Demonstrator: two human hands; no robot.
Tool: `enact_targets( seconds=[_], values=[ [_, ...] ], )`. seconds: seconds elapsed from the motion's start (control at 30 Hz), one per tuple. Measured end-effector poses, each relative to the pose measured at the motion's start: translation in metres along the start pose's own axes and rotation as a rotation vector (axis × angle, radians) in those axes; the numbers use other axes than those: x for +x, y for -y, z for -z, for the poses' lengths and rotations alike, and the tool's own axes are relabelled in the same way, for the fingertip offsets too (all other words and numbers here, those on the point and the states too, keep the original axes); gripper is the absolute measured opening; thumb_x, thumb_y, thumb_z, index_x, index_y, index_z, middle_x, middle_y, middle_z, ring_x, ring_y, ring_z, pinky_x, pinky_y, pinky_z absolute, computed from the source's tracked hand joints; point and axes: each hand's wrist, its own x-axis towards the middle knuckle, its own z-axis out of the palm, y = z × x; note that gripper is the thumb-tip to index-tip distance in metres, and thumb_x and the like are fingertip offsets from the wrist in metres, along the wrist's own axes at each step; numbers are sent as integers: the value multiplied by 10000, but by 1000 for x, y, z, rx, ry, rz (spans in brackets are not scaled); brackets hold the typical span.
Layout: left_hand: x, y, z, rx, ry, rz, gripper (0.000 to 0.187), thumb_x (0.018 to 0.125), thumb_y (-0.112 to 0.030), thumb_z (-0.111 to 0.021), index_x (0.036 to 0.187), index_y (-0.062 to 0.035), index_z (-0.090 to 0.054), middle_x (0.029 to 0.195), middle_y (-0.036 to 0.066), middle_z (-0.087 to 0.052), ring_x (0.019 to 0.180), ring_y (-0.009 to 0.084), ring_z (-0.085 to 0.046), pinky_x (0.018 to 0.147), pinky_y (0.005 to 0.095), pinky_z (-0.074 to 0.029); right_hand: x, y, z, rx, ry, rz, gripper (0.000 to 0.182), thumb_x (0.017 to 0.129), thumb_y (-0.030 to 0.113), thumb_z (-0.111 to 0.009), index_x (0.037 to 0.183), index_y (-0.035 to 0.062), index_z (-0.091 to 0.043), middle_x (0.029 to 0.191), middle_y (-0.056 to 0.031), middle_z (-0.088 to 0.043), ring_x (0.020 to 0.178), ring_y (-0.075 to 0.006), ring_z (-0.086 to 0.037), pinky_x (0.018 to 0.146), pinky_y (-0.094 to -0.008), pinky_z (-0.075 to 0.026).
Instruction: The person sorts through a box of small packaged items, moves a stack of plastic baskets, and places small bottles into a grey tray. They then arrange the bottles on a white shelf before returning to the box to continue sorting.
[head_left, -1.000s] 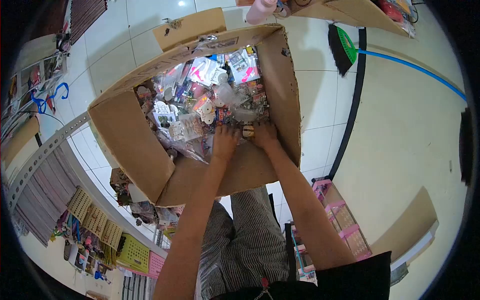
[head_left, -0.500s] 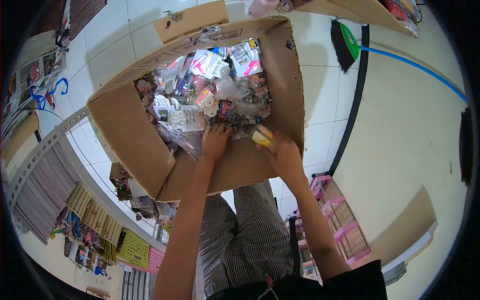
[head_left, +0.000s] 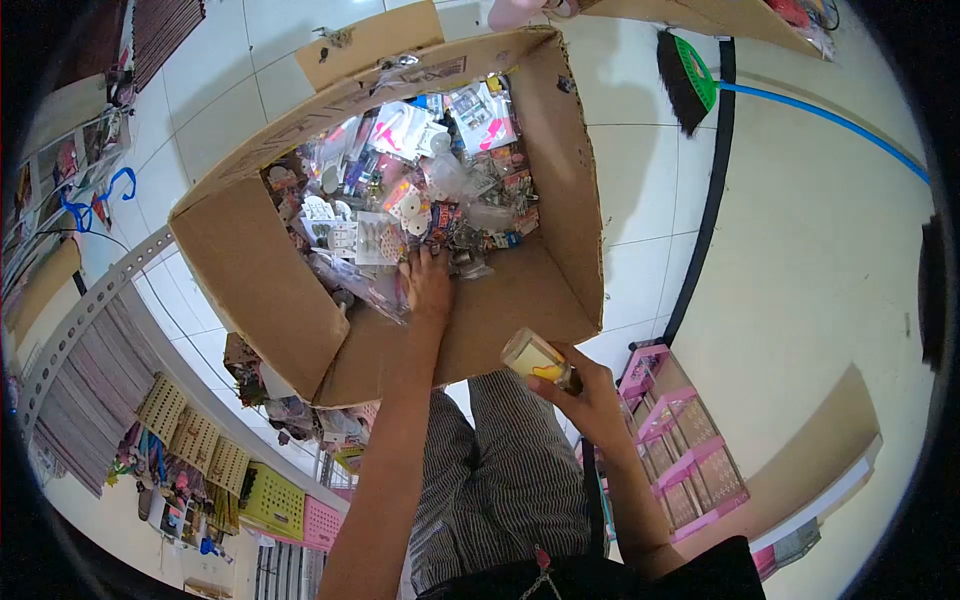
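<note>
A large cardboard box (head_left: 545, 285) stands open in front of me, holding a heap of small packaged goods (head_left: 375, 190), many in clear plastic bags and on cards. My left hand (head_left: 428, 285) reaches into the box, palm down, its fingers stretched out onto the near edge of the heap beside a white card of small items (head_left: 378, 240). Outside the box's near right side, my right hand (head_left: 585, 395) grips a small clear cylindrical container (head_left: 533, 357) with a pale yellow label or contents. The container is tilted; its exact kind cannot be made out.
A green broom (head_left: 690, 80) with a blue handle lies at the upper right. Pink shelving (head_left: 690, 460) stands at the lower right. Yellow-green and pink baskets (head_left: 275, 500) sit lower left, past a curved-looking metal rail (head_left: 95, 285). White floor tiles (head_left: 640, 190) surround the box.
My right hand has drawn back toward me, carrying the container from inside the box to beyond its near edge. My left hand stays at the heap, with its fingers slightly shifted.
</note>
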Motion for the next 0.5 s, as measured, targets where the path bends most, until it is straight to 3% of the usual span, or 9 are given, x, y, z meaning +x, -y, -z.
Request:
enact_targets(
  seconds=[0.07, 0.2, 0.3, 0.37, 0.5],
  values=[
    [3, -1, -6, 13, 17, 92, 319, 691, -171, -564, 1008, -136, -557, 925, 93, -524, 921, 262, -485, 826, 378, -317, -2, -4, -3, 36, -7, 32, 439, 738, 252, -649, 1031, -45, -512, 770, -120, -598, 674, -131, -579, 590, -252, -462],
    [11, 3, -3, 29, 68, 89, 251, 726, -124, -508, 968, -126, -571, 906, 82, -524, 898, 250, -498, 802, 379, -331, -5, -5, -4, 80, -4, 26, 436, 736, 249, -653, 1037, -34, -515, 782, -117, -599, 658, -113, -566, 581, -243, -456],
    [7, 13, 4, -109, -20, -2, 230, 733, -142, -505, 949, -128, -581, 913, 71, -532, 883, 245, -509, 789, 381, -338, -4, -10, -2, 132, 6, 14, 439, 735, 251, -655, 1050, -21, -515, 801, -111, -607, 676, -107, -569, 592, -240, -458],
    [3, 18, 9, -66, 15, -54, 572, 522, -163, -697, 1065, -153, -516, 1049, 62, -487, 1015, 230, -443, 836, 446, -302, -3, -17, -1, 120, -20, 0, 447, 737, 251, -654, 1063, -20, -510, 817, -108, -607, 694, -99, -566, 605, -234, -458],
    [-2, 14, 30, -107, 180, -19, 631, 497, -216, -728, 1082, -157, -501, 1090, 38, -472, 1051, 240, -415, 839, 496, -286, 0, -21, -2, 110, -52, 27, 453, 734, 244, -659, 1068, -22, -508, 819, -105, -603, 690, -98, -562, 607, -227, -458]
  ],
)
